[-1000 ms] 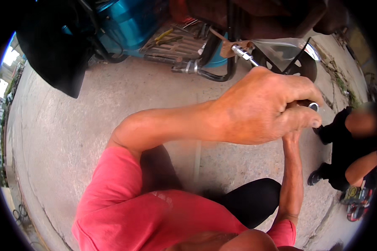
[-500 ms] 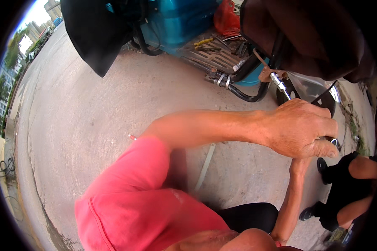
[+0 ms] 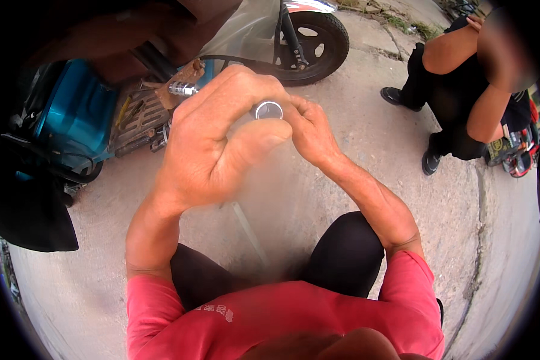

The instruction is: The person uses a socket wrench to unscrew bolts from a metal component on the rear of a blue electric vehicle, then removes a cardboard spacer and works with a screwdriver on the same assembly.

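Note:
My left hand is closed around a chrome socket wrench. Its bright socket meets a rusty bracket on the vehicle's frame, and a round hollow metal end shows between my thumb and forefinger. Most of the shaft is hidden behind the hand. Against the far side of my left hand, my right hand has its fingers curled. Their tips are covered, so what they grip is out of sight.
A blue-bodied vehicle stands at the left, with a slatted footboard carrying yellow-handled pliers. Its front wheel is farther off. At the right a person in black squats on the concrete ground. A pale strip lies between my knees.
My view has turned to the right, so the vehicle sits farther left and the front wheel shows. Both hands remain together at the wrench, and more of my right hand is visible.

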Demonstrator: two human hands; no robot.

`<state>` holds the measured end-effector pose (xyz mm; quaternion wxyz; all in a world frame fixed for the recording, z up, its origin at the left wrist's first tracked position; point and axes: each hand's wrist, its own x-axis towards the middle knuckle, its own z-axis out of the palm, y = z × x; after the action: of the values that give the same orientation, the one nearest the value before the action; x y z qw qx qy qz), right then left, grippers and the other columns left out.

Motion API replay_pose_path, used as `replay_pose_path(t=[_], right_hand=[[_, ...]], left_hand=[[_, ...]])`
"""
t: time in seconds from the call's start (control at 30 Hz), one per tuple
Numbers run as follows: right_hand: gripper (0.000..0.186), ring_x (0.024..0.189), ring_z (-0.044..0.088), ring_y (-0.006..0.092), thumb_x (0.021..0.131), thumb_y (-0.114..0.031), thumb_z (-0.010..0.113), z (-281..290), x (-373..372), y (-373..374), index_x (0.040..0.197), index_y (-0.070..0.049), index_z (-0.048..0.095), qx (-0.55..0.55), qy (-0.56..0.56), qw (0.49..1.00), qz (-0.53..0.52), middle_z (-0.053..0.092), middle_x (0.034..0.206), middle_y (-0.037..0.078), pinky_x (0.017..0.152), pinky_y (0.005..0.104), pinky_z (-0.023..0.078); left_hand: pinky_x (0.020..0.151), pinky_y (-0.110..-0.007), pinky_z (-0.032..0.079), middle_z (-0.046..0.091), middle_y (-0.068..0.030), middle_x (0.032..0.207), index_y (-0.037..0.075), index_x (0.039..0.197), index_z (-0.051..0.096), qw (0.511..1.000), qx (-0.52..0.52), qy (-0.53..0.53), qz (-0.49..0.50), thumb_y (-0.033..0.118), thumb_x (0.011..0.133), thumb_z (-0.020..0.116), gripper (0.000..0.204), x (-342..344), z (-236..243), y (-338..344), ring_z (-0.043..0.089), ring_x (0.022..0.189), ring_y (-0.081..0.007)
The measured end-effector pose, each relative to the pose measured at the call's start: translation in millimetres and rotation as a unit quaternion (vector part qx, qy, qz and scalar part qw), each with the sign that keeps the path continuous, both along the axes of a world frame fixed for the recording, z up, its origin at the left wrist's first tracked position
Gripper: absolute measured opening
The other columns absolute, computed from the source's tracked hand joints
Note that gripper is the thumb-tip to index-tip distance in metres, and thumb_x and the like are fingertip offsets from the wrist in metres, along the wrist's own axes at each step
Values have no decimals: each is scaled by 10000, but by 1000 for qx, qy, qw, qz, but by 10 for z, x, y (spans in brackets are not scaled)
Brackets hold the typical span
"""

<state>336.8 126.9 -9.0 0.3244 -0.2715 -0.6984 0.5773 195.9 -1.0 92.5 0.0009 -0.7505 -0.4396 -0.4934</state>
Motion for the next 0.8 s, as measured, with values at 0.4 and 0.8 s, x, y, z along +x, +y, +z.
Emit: replay_pose_path(t=[0.4, 0.8], right_hand=[[442, 764, 592, 121, 1002, -395, 601, 77, 20, -45, 874, 15, 705, 12, -29, 999, -6, 698, 801, 73, 696, 314, 472], [478, 747, 572, 136, 1005, -446, 583, -110, -14, 5, 911, 7, 705, 32, 9, 999, -12, 685, 802, 53, 696, 323, 463]], left_hand=[[761, -337, 507, 661, -106, 956, 15, 1059, 666, 999, -13, -18, 26, 499, 1053, 541, 500, 76, -24, -19, 612, 860, -208], [740, -341, 493, 625, -115, 919, 2, 1051, 655, 999, -30, -22, 23, 522, 1055, 530, 535, 111, 4, -21, 593, 833, -215]])
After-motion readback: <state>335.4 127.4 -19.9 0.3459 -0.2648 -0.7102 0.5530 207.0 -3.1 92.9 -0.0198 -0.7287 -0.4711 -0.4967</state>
